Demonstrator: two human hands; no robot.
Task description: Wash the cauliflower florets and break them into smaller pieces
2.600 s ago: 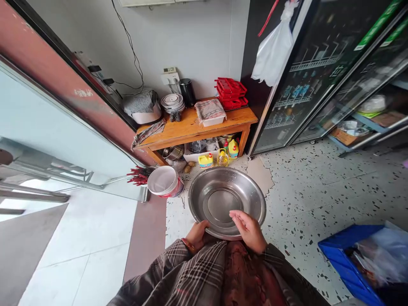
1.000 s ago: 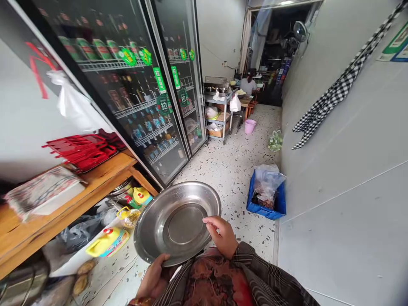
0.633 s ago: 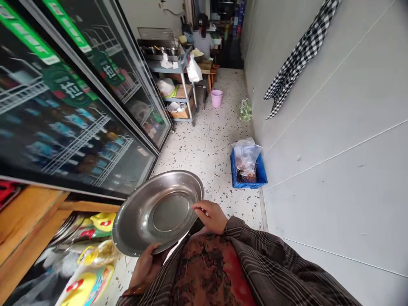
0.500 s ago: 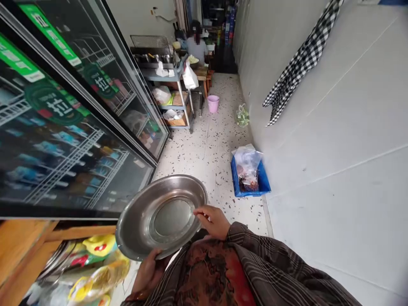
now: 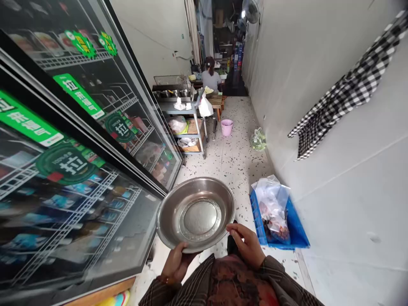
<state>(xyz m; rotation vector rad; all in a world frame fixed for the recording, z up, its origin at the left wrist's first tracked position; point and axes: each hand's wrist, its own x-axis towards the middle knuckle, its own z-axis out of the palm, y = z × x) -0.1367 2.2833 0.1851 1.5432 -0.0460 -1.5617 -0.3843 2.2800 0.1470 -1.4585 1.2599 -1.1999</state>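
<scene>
A wide, round metal basin [image 5: 168, 208] with nothing but a wet-looking sheen inside is held in front of my body. My left hand [image 5: 177, 263] grips its near-left rim, the thumb over the edge and the fingers hidden underneath. At the near-right rim, my right hand [image 5: 247, 246] is closed, its fingertips curled against the edge. Below and to the right of that hand, a blue crate [image 5: 298, 225] on the floor holds a clear plastic bag [image 5: 272, 199] with reddish-brown contents.
Glass-door fridges [image 5: 105, 204] line the left side. Ahead stand a grey trolley [image 5: 191, 136], a pink bucket [image 5: 226, 127] and a seated person [image 5: 211, 78]. A bag of greens [image 5: 258, 139] lies by the right wall, where a checkered cloth [image 5: 347, 89] hangs.
The view has tilted up and moved forward along the aisle. The basin and both hands appear farther right, and the bottles at lower left have mostly left the view.
</scene>
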